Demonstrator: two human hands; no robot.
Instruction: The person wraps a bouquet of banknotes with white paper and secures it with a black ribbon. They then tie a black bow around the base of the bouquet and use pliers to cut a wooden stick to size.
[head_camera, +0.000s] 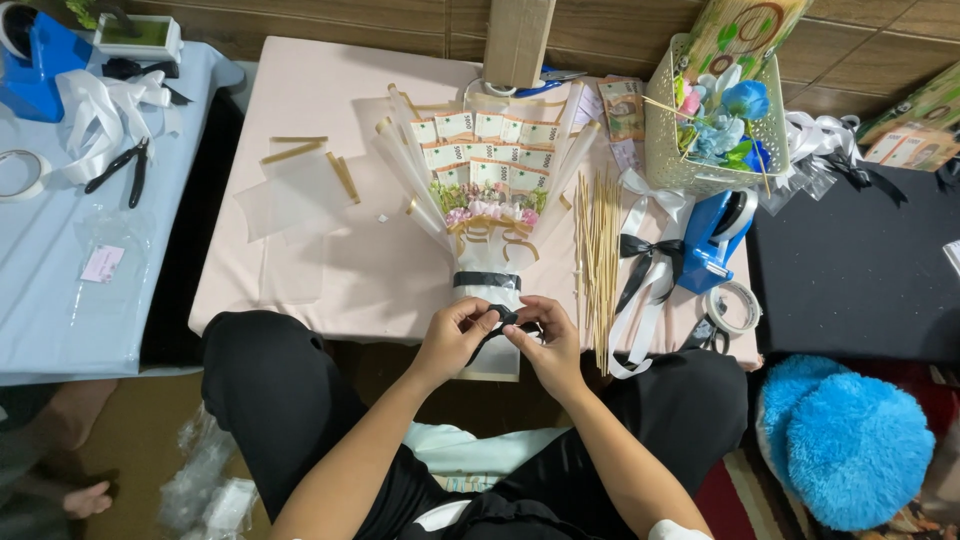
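Bright, even indoor light, soft shadows, sharp centre; edges seem slightly bent, perhaps by a wide lens.

- My bare left hand (452, 338) reaches forward from the lower frame, fingers curled, thumb and fingertips pinched tight.
- My bare right hand (545, 337) meets it, knuckles up, fingers pinched, forearms converging.

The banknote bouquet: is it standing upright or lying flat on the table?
Lying flat: the bouquet rests lengthwise on the pink table, handle toward both hands.
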